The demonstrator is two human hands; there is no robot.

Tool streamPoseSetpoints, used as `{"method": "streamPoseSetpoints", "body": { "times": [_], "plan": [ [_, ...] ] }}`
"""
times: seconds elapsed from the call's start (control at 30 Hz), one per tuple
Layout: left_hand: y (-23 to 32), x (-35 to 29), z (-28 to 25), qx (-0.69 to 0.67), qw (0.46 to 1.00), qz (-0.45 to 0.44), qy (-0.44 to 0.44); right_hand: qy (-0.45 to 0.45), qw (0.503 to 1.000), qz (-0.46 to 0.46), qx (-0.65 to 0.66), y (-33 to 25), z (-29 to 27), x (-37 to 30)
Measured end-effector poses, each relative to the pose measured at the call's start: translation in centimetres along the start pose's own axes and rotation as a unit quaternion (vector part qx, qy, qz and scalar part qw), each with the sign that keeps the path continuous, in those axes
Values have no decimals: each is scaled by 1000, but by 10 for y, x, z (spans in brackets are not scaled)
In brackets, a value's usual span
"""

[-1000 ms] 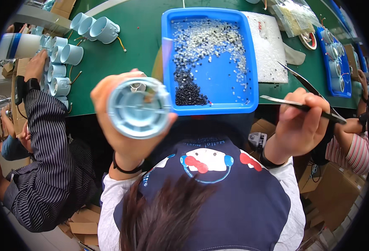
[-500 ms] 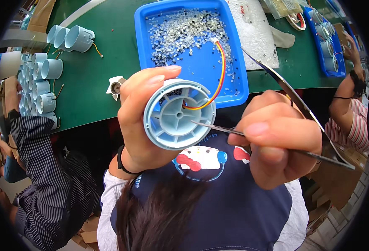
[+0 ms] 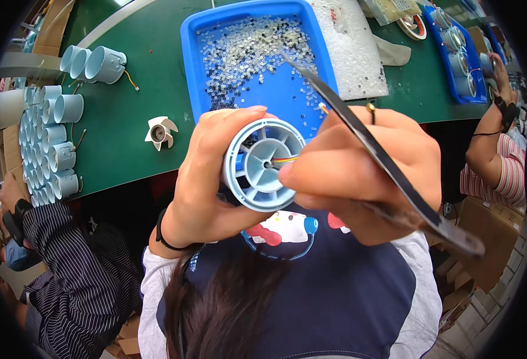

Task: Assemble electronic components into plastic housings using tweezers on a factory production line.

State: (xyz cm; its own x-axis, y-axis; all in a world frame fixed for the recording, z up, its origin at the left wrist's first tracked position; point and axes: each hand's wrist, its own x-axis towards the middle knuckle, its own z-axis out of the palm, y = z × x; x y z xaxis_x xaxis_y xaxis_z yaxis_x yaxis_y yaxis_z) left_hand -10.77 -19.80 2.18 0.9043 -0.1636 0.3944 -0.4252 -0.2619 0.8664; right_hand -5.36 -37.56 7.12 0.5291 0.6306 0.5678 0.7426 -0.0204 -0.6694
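Note:
My left hand [image 3: 200, 170] is wrapped round a light-blue round plastic housing [image 3: 252, 173], its open, ribbed end facing up. Inside sits a central cup with a small hole. Red and yellow wires [image 3: 283, 160] rise from that cup and pass under the fingers of my right hand [image 3: 368, 170]. Their white connector [image 3: 323, 107] peeks out above that hand. My right hand is closed on metal tweezers [image 3: 374, 146], whose arms are splayed wide. One arm slants up over the hand, its point over the tray; the other is mostly hidden by my fingers. Those fingertips cover the housing's right rim.
A blue tray [image 3: 193, 78] holds many small clear and black pieces. On the green table [image 3: 138, 119] lie a white fan wheel [image 3: 160, 132] and, leftward, several light-blue housings [image 3: 69, 107]. White foam [image 3: 359, 66] and another blue tray [image 3: 478, 96] are rightward. Co-workers sit on both sides.
My right hand has moved left, onto the housing and wires. The tweezers' lower point has left the cup's view, and the wire loop now runs beneath my fingers. The housing has tilted slightly.

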Motion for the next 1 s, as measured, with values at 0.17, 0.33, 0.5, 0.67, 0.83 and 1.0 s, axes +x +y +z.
{"method": "streamPoseSetpoints", "body": {
  "times": [0.17, 0.33, 0.5, 0.67, 0.83, 1.0],
  "plan": [
    [-2, 3, -4, -72, 993, -70, -64, 24, 998, 4, 55, 17, 5, -2],
    [-3, 4, -9, -70, 993, -48, -83, 17, 990, 55, 129, 19, 11, -1],
    [3, 3, -5, -79, 990, -99, -68, 32, 974, 114, 194, 18, 15, -4],
    [5, 9, -3, -65, 990, -93, -86, 69, 942, 212, 250, 10, 11, -5],
    [4, 2, -4, -13, 996, -24, -83, 211, 902, 276, 257, 11, -3, -8],
    [-14, 4, 5, -36, 995, 93, -1, 263, 895, 226, 282, 6, -1, -10]
  ]
}}
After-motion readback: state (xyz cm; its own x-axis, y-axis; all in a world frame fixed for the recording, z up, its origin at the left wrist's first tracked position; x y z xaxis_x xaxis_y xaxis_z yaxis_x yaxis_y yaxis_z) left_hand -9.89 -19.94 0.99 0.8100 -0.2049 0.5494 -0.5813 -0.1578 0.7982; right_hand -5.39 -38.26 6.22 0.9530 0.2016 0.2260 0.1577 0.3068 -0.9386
